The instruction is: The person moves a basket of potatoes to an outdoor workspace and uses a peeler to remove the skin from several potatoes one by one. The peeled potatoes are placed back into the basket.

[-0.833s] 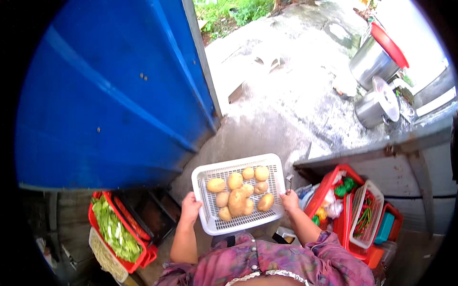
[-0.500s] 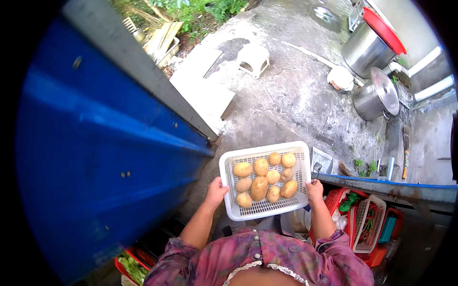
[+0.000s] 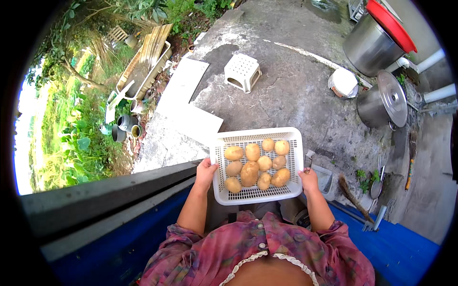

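Leftmost, greenery (image 3: 83, 131), dark pots (image 3: 127, 123) and a trough-like tub (image 3: 143, 71) with a corrugated sheet (image 3: 157, 40) in it now occupy the area that the blue panel (image 3: 129, 243) largely filled a moment earlier; the panel is reduced to a strip along the lower edge, below a grey beam (image 3: 109, 190). White boards (image 3: 186, 78) lie on the concrete to the right of the tub.

Left hand (image 3: 205, 174): closed, thumb and fingers pinching the left rim of the white basket (image 3: 255, 199).

Centre: the basket is held in front of the patterned shirt (image 3: 229, 243), its upper left corner overlapping the boards in view. Eleven potatoes (image 3: 250, 173) lie in it, in much the same arrangement as in the preceding frame. Beyond stands a white stool (image 3: 243, 69), now more clearly visible.

Right hand (image 3: 309, 180): likewise closed, pinching the right rim; a small metal tool (image 3: 310, 154) projects just above it, its hold partly hidden. A grey basin (image 3: 324, 180) shows beside this hand.

Far right: a twig brush (image 3: 353, 195), a large steel pot (image 3: 369, 45) topped by a red basin (image 3: 392, 26), and a smaller lidded pot (image 3: 374, 107). The red crates formerly at lower right are out of view.
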A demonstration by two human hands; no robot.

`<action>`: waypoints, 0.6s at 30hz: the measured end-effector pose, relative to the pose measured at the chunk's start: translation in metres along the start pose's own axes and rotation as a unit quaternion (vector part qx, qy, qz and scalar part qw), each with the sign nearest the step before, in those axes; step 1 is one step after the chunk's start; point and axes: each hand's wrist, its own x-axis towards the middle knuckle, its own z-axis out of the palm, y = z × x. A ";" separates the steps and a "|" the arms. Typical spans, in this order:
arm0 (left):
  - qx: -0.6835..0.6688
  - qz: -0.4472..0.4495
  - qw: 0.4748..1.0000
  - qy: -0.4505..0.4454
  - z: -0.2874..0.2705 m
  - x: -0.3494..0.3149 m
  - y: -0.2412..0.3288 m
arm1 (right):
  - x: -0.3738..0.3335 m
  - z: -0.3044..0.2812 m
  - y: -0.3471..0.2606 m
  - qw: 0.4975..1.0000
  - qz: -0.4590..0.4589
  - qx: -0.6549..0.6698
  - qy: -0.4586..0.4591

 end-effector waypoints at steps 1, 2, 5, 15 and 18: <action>-0.029 -0.003 1.000 -0.004 0.007 0.011 0.010 | 0.014 0.003 -0.013 1.000 -0.002 -0.029 -0.004; -0.024 -0.003 1.000 -0.002 0.010 0.027 0.012 | 0.027 0.003 -0.026 0.999 -0.007 -0.035 -0.010; 0.064 -0.011 0.997 0.036 0.021 0.065 0.038 | 0.071 0.016 -0.071 0.998 -0.007 -0.052 -0.018; 0.119 -0.083 0.989 -0.024 0.050 0.218 0.076 | 0.145 0.036 -0.153 0.996 0.052 -0.048 0.059; 0.123 -0.081 0.988 -0.051 0.067 0.249 0.119 | 0.160 0.046 -0.177 0.996 0.055 0.004 0.063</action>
